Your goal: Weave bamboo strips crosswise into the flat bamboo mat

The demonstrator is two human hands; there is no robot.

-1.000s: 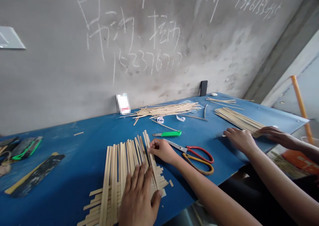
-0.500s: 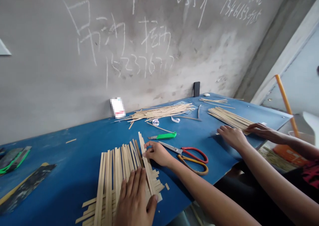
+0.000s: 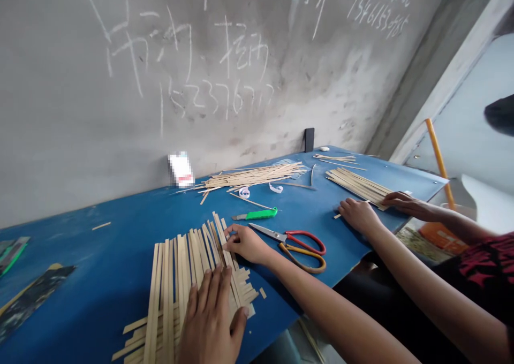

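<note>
My left hand (image 3: 209,321) lies palm down on the bamboo strip mat (image 3: 166,300), its fingers spread and released, pressing the strips flat. My right hand (image 3: 244,244) sits at the mat's upper edge, its fingertips (image 3: 229,234) curled against the upright strips; I cannot tell whether they are clenched on one strip or only touching it. The mat lies on the blue table (image 3: 100,257), under and just ahead of my fingers, its long strips crossed by shorter ones whose ends stick out unevenly.

I judge it light, thin and springy: stiff along the grain, but apt to split or snap if bent sharply across it. Nothing seems to bind the crossings, so the strips could slide apart. I would keep one hand flat on the mat and take a single strip by its edges near the end, rather than lift the whole mat from one side.

Just beyond my right fingers lies a green utility knife (image 3: 263,213). To their right, close by, are scissors with red and yellow handles (image 3: 286,240). Farther ahead is a heap of loose strips (image 3: 252,175). Well to the right, a co-worker's hand (image 3: 405,203) rests on another stack of strips (image 3: 357,187).
</note>
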